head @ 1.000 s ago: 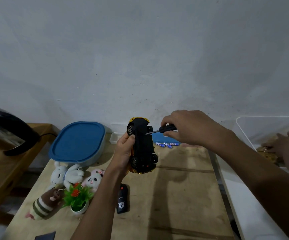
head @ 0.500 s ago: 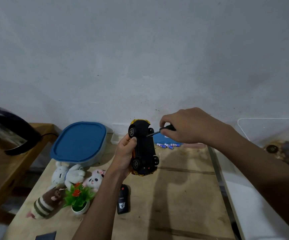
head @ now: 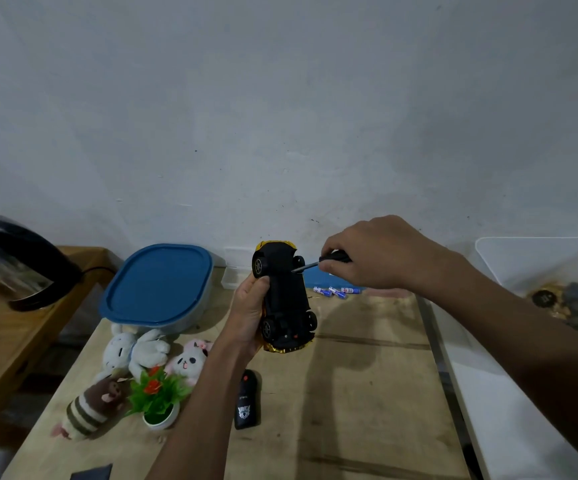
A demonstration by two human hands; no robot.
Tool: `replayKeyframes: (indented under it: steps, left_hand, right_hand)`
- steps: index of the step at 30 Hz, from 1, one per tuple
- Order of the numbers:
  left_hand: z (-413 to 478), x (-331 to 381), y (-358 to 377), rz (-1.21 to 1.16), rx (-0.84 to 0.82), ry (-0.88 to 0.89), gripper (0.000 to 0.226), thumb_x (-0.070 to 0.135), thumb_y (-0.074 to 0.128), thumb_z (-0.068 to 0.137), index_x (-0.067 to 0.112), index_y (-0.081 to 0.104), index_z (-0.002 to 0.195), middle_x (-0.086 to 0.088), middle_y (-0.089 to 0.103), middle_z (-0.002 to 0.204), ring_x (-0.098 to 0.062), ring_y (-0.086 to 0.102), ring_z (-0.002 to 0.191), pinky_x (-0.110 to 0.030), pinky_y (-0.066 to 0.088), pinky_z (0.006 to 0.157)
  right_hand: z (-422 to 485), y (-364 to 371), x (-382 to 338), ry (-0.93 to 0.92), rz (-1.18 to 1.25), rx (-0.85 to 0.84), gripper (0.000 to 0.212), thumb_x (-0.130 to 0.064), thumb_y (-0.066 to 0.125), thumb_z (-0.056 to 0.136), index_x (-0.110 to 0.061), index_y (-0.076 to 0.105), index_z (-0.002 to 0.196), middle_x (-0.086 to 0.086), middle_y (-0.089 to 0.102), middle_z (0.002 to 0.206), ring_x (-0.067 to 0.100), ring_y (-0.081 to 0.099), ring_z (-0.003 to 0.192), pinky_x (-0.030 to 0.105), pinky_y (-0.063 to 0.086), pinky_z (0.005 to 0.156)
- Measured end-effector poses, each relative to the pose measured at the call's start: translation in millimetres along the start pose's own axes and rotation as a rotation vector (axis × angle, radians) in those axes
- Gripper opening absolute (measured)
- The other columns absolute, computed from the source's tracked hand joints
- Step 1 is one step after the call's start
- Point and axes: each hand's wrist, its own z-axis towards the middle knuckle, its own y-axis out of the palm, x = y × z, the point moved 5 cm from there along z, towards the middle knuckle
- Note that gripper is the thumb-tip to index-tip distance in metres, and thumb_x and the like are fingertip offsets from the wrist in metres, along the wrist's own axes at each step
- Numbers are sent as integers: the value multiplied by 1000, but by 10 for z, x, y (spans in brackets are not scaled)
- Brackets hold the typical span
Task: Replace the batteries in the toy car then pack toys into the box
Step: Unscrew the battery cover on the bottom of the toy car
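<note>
My left hand (head: 251, 315) grips a yellow toy car (head: 286, 299) held above the wooden table (head: 367, 393), its black underside facing me. My right hand (head: 374, 254) holds a small black-handled screwdriver (head: 322, 261) whose tip touches the underside near the far wheels. Several blue batteries (head: 338, 291) lie on the table behind the car. A box with a blue lid (head: 157, 282) stands at the back left. A black remote control (head: 246, 400) lies below the car. Two white plush toys (head: 135, 348) (head: 189, 362), a striped plush (head: 88, 408) and a small potted plastic plant (head: 157, 396) lie at the left.
A black electric kettle (head: 7, 261) stands on a lower wooden table at the far left. At the right, a clear plastic bin (head: 495, 258) holding dark and gold items sits on a white surface. A small clear container (head: 230, 273) stands by the wall. A dark flat object (head: 92, 474) lies at the bottom edge.
Another person's hand that reached into the clear bin at the right has gone. My hands, the car and the screwdriver stay almost in place.
</note>
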Motion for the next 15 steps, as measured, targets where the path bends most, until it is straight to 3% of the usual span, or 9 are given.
replayKeyframes:
  steps: [4,9,12,15]
  left_hand:
    - [-56,-75,36,-44,31,-100,26,28,47,94,10,64,102,-9,66,82,-22,65,71,-34,57,62]
    - [-75,-214,7,-117,37,-170,35,38,58,84,8,64,102,-12,68,86,-27,67,73,-36,59,65]
    - [-96,-272,12,-156,13,-194,30,33,48,91,9,66,97,-8,71,79,-22,69,66,-33,59,58]
    - [-94,-338,15,-170,18,-202,31,32,51,85,10,68,97,-10,73,79,-23,70,65,-34,60,58]
  right_hand:
    - [-9,114,38,41,20,-2,38,-59,42,93,-35,67,106,-10,71,96,14,64,83,27,44,67]
    - [-60,346,144,139,178,-97,39,-73,51,80,-37,62,90,-14,63,79,6,57,71,24,37,57]
    - [-135,623,180,240,427,-80,40,-72,60,76,-33,54,75,-12,56,71,4,53,64,25,38,56]
    - [-231,1037,87,377,829,38,40,-68,67,73,-29,64,80,-7,58,67,8,55,62,28,42,61]
